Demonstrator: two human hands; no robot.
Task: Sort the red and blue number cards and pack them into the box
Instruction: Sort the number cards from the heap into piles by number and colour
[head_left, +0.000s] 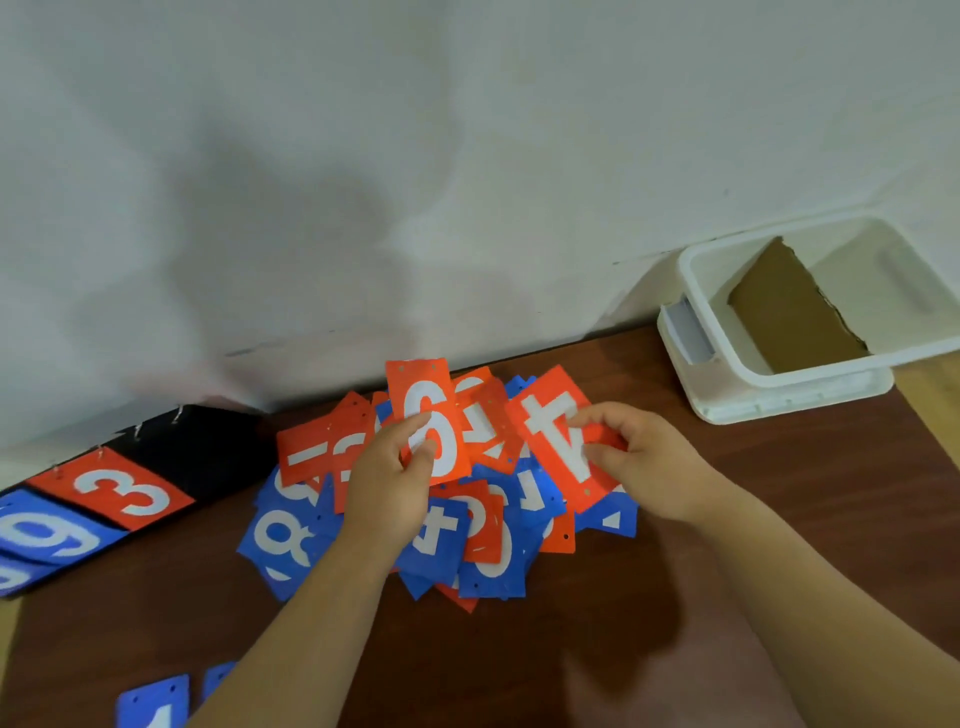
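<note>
Scoreboard (124, 496): seen at left of frame, a red 3 above blue digits.
Left hand (389, 483): curled; a raised red card (423, 410) is pinched by its lower edge.
Card pile (467, 551): red and blue overlapped at centre; judged thin, light, slick and bendable, best pinched by an exposed edge.
Right hand (639, 457): curled; the red 4 card (556, 431) is pinched at its side edge.
Box (779, 384): upper right, well apart from the pile; only a cardboard divider (795, 306) is seen inside.

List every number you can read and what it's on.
"4": red card in the right hand
"3": red card on the black board
"8": blue card in the pile
"1": red card in the pile
Red card in the left hand: 6 or 9, unclear.
Others are overlapped or blurred.
</note>
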